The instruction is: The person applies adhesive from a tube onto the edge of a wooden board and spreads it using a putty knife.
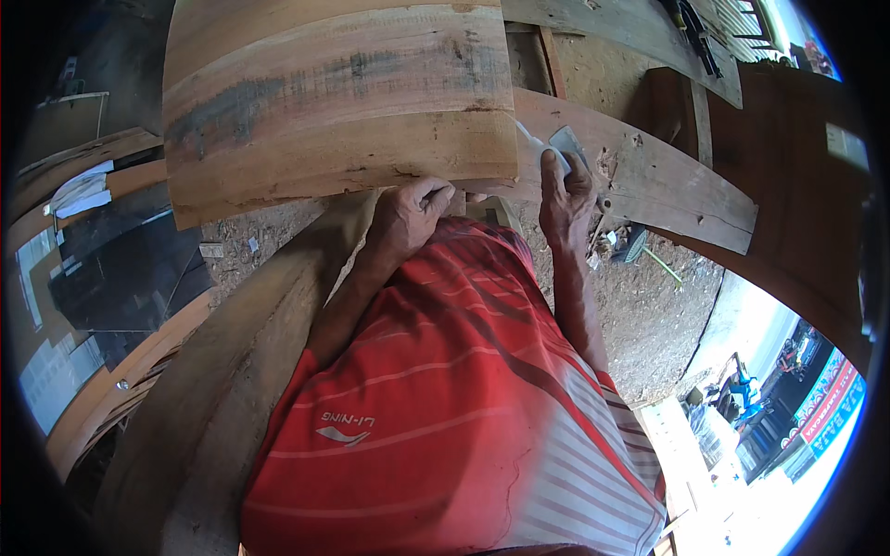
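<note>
A wide wooden panel [343, 102] with dark stains lies in front of me. At its near edge is my left hand [413, 215], its fingers curled and thumb pressed in; what they hold, if anything, is hidden. My right hand [567, 199], just right of the panel's near right corner, pinches a small flat grey-white piece [565, 144] between thumb and fingers. It looks like a thin scraper or plate, but its exact kind is unclear. A thin white strand [530, 137] runs from near this piece to the panel's right edge.
A long plank [681, 181] with knots and holes extends to the right below the panel. Thick timber [250, 371] slants along my left. A dark tool [695, 37] lies on a board at the upper right. Small debris [635, 243] is scattered on the dirt floor [649, 320].
</note>
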A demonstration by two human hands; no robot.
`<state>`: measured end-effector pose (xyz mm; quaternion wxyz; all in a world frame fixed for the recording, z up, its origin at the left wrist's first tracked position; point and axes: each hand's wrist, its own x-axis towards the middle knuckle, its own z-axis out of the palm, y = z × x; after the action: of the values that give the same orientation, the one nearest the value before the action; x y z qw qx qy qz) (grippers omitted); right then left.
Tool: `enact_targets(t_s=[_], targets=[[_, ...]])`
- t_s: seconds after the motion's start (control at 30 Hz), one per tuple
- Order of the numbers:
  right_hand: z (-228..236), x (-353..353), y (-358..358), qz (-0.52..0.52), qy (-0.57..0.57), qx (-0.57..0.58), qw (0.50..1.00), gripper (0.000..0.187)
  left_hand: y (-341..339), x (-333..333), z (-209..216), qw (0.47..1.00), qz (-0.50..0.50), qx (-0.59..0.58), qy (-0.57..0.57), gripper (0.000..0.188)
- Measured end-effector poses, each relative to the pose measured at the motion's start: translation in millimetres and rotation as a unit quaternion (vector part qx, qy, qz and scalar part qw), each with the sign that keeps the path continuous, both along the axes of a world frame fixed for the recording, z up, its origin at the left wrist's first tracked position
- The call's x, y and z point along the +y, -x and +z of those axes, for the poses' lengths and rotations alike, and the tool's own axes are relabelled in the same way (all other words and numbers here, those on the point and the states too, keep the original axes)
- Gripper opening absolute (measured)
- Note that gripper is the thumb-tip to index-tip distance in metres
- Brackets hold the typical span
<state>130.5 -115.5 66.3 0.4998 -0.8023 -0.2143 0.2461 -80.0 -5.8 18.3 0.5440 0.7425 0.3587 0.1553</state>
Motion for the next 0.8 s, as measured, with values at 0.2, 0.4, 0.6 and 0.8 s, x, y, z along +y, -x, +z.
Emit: enact_targets(t_s=[0.2, 0.4, 0.6, 0.8], targets=[[-5, 3, -4, 0.014, 0.005, -0.031, 0.999, 0.033, -1, 0, 2, 1.000, 0.006, 0.001, 0.022, 0.016], [-9, 7, -6, 0.013, -0.007, -0.042, 0.999, 0.034, -1, 0, -3, 0.999, 0.014, -0.005, 0.031, 0.016], [-7, 8, -8, 0.026, 0.008, -0.050, 0.998, 0.034, -2, 1, -1, 0.999, 0.013, 0.000, 0.031, 0.016], [-3, 10, -7, 0.029, -0.004, -0.049, 0.998, 0.033, -2, 2, 2, 0.999, 0.013, 0.002, 0.032, 0.016]])
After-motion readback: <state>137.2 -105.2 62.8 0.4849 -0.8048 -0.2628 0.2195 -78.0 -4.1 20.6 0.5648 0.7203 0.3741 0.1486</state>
